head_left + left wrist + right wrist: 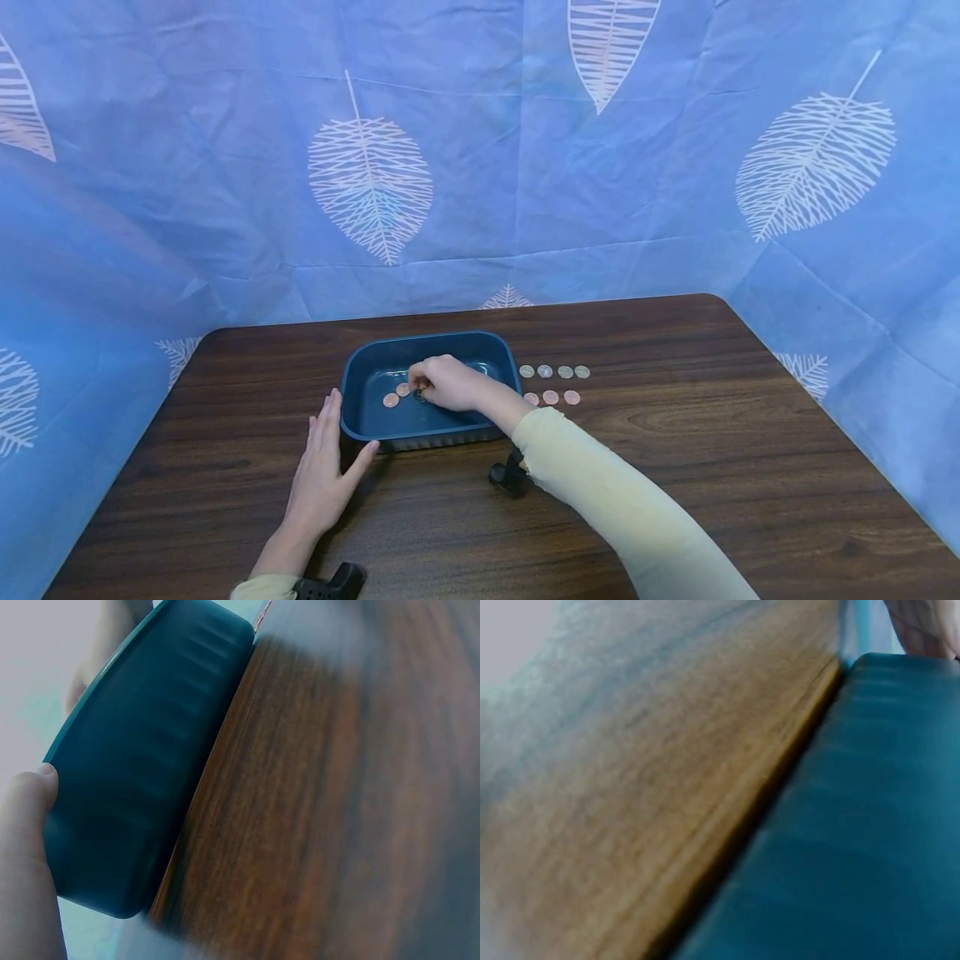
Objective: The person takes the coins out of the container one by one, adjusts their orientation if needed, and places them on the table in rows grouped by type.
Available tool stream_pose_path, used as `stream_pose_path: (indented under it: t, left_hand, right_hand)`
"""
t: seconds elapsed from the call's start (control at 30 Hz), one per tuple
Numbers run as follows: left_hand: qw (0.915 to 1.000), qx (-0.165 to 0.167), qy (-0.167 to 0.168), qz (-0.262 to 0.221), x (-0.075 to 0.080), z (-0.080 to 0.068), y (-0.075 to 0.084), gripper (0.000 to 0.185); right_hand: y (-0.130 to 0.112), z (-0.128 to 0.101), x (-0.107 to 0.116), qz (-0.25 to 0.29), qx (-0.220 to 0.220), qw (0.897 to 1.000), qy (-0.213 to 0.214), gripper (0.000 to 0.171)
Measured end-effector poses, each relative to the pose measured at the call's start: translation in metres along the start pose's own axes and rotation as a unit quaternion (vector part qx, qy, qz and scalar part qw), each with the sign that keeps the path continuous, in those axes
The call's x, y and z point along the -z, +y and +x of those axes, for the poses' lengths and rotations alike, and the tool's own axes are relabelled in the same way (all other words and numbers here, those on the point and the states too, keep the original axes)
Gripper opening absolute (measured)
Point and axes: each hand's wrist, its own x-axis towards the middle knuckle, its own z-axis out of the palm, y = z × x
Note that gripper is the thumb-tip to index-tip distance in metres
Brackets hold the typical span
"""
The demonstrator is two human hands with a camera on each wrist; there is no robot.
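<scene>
A dark teal rectangular tray [420, 437] rests on the table, two copper coins [391, 400] lying on the left of its floor. My right hand [450, 383] reaches down inside, its thumb and index finger pinching a dark yellowish coin [419, 396] near the copper ones. The palm side and other fingertips are hidden from the head view. With straight fingers, my left hand [318, 471] lies along the tray's left end. Its thumb [45, 784] touches the rim at the front corner.
Right of the tray, several silver coins [566, 372] form a row, with a row of copper coins [551, 397] nearer me, partly behind the right forearm. The wooden table [750, 433] reaches back to a blue leaf-patterned cloth [525, 167].
</scene>
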Motion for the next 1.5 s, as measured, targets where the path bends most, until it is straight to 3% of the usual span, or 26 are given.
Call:
stream_pose_path:
  t: [0.3,0.7,1.13,1.5]
  left_hand:
    - [1.0,0.002,0.0,-0.002,0.001,-0.001,0.0,0.089]
    - [0.9999,-0.008,-0.002,-0.009,0.001,-0.001,-0.002,0.087]
    - [0.9999,-0.012,0.004,-0.009,0.002,-0.001,-0.001,0.088]
    - [1.0,-0.004,-0.001,-0.007,0.001,0.0,-0.001,0.088]
  right_hand:
    - [-0.005,-0.013,0.012,0.012,0.026,1.0,0.007,0.016]
    - [0.01,-0.036,0.028,0.051,0.03,0.998,0.035,0.018]
    - [0.034,-0.063,0.048,0.088,0.001,0.993,0.08,0.015]
    - [0.051,-0.083,0.066,0.109,-0.06,0.987,0.107,0.016]
